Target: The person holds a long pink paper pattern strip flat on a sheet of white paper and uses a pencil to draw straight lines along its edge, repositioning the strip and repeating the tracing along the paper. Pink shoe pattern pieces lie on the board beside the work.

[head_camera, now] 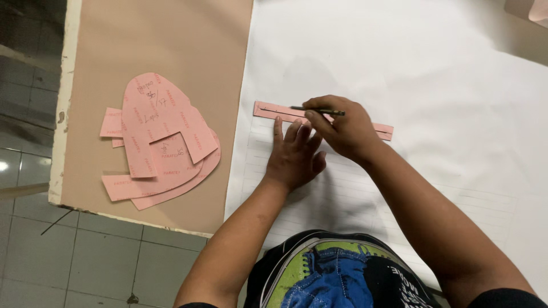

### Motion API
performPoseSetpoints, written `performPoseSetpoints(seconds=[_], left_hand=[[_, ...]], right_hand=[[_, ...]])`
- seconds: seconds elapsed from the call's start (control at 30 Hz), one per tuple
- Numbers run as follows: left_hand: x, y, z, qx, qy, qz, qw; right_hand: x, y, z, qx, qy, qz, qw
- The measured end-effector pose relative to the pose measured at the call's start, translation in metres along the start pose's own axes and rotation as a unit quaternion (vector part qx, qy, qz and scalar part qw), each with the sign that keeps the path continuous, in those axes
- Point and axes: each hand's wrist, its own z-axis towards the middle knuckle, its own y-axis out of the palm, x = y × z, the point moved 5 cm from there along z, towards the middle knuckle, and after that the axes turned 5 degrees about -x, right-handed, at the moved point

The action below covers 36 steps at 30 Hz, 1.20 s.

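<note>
A long pink strip template (268, 110) lies flat on a large white sheet (411, 68). My left hand (293, 157) rests palm down just below the strip, its fingertips touching the strip's lower edge. My right hand (342, 128) crosses over the left and grips a dark pen (317, 110), whose tip points left along the strip's upper edge. The hand hides the middle of the strip. Faint drawn lines run across the sheet below the strip.
A stack of pink curved pattern pieces (160, 140) lies on the tan board (171, 34) at the left. The board's chipped edge (60, 114) borders a grey tiled floor (85, 262). My torso in a printed shirt (337, 274) fills the bottom.
</note>
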Motion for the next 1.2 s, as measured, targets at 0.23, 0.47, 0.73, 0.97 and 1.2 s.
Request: performPoseSetpoints(seconds=[0.23, 0.47, 0.73, 0.97, 1.2], left_hand=[[0.0, -0.014, 0.007, -0.028, -0.013, -0.047, 0.998], [-0.002, -0.016, 0.009, -0.139, -0.051, -0.078, 0.986], [-0.003, -0.008, 0.006, -0.037, -0.019, -0.039, 0.998], [0.0, -0.003, 0.001, 0.004, -0.002, 0.015, 1.0], [-0.002, 0.0, 0.0, 0.029, -0.004, -0.004, 1.0]], right_hand=[[-0.022, 0.03, 0.028, -0.056, 0.026, 0.053, 0.997], [-0.049, 0.036, 0.03, -0.043, -0.139, -0.046, 0.988], [-0.036, 0.031, 0.028, -0.057, -0.088, -0.012, 0.994], [-0.014, 0.009, 0.011, -0.044, -0.032, -0.168, 0.984], [0.02, -0.021, -0.019, 0.005, 0.05, -0.145, 0.988]])
